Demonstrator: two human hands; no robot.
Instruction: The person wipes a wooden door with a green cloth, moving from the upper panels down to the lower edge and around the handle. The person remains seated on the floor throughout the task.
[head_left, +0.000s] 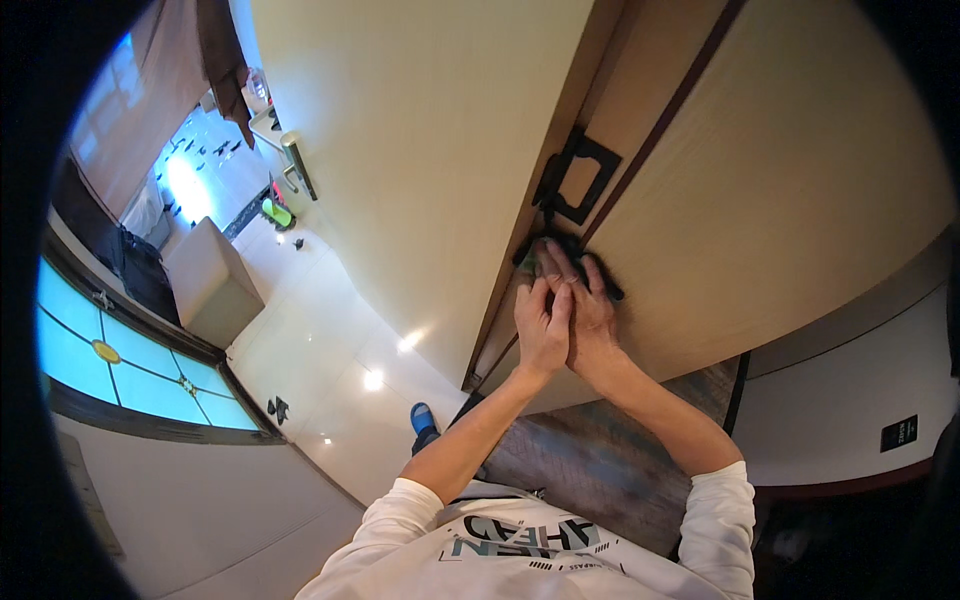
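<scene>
Both hands meet at a door frame (660, 60) between two pale wooden door panels. My right hand (589, 307) lies with its fingers spread over a dark, blurred object (611, 277) against the wood; its kind cannot be told. Against it rests my left hand (541, 315), fingers bent, touching the right hand. A bit of green shows beside the fingertips. Just above the hands, a black rectangular plate with an open middle (592, 214) sits on the frame. What lies under the palms is hidden.
A pale door panel (420, 150) with a metal handle (298, 165) stands at the left. Beyond it are a beige stool (214, 281), a green and pink item (277, 212) and tiled floor. Patterned flooring (592, 457) lies below the hands; a white wall (847, 390) stands at right.
</scene>
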